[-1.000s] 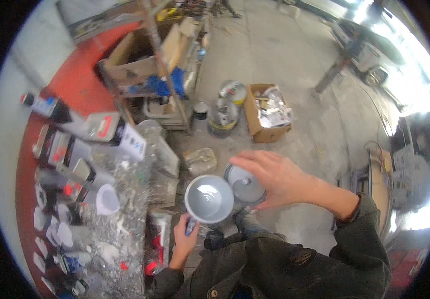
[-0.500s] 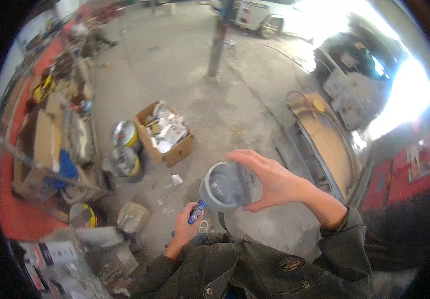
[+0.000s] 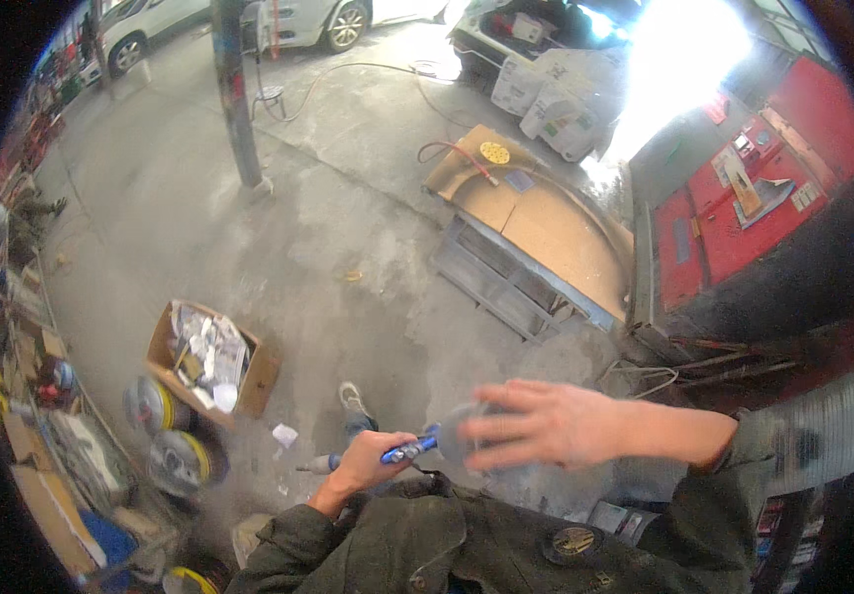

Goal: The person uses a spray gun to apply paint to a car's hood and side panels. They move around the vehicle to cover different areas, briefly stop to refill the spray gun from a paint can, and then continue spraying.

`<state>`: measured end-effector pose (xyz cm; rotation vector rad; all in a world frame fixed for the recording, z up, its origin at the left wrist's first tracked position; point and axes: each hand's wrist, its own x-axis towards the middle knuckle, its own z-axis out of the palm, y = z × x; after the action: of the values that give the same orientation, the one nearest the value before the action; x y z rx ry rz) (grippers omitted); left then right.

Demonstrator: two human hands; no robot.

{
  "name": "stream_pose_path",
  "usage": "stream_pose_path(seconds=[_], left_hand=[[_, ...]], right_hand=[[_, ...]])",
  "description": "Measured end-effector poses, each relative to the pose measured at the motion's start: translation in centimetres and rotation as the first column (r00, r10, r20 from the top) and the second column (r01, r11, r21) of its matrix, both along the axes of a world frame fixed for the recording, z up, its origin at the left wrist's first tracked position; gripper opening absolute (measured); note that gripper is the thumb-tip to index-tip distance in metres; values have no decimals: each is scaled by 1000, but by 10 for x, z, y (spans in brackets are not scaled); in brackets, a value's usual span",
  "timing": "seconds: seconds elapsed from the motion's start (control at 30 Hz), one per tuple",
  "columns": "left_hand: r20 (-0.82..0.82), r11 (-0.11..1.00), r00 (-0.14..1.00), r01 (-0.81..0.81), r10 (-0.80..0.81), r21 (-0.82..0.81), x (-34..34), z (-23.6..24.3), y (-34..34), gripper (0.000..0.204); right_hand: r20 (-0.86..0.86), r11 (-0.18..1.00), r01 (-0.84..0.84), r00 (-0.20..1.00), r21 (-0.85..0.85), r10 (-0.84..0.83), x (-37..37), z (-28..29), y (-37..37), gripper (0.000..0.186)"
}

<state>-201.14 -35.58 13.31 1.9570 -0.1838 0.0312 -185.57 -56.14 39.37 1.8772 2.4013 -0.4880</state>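
Well, taking the clock face around the middle of the view, two metal tins with yellow bands (image 3: 188, 461) stand on the floor toward eight o'clock. Just beside them, between eight and nine, an open cardboard box (image 3: 261, 381) holds crumpled papers and scraps. A dark post (image 3: 233, 104) rises between ten and eleven, and part of a white car (image 3: 298, 22) shows toward eleven. A shoe (image 3: 351, 397) points forward at seven o'clock. Between six and seven, the left hand (image 3: 373, 461) has its fingers curled round a blue tool (image 3: 411, 449), whose blue part runs toward the centre; a grey end pokes out at the far side of the fist. The grey cup (image 3: 455, 434) sits at the tool's right end, close to six o'clock. From four o'clock the right hand (image 3: 558, 426) reaches across it, fingers outstretched and overlapping the cup; blur hides whether they grip it or only pass over it. Farther up, at two o'clock, a brown board (image 3: 556, 236) lies on a low metal frame (image 3: 494, 287). Rightmost, between two and three, stands a red cabinet (image 3: 679, 243).
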Motion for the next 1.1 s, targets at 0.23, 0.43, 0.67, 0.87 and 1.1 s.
stream_pose_path(seconds=[0.23,0.43,0.67,0.87,1.1], left_hand=[[-33,962,963,265,-267,-58,129,1,74,32],[63,966,981,193,-185,-169,235,14,118,28],[12,998,1000,-25,26,-51,330,31,153,25],[-218,995,971,-102,96,-17,413,17,164,25],[38,986,992,-122,118,113,578,10,127,44]], right_hand=[[38,949,305,952,-83,-303,74,-2,54,69],[-160,745,645,764,170,-625,169,5,118,95],[-414,531,748,663,398,-624,252,-19,159,90],[-577,301,883,464,360,-672,354,-65,169,98],[-693,57,740,-597,-670,-404,443,-259,158,87]])
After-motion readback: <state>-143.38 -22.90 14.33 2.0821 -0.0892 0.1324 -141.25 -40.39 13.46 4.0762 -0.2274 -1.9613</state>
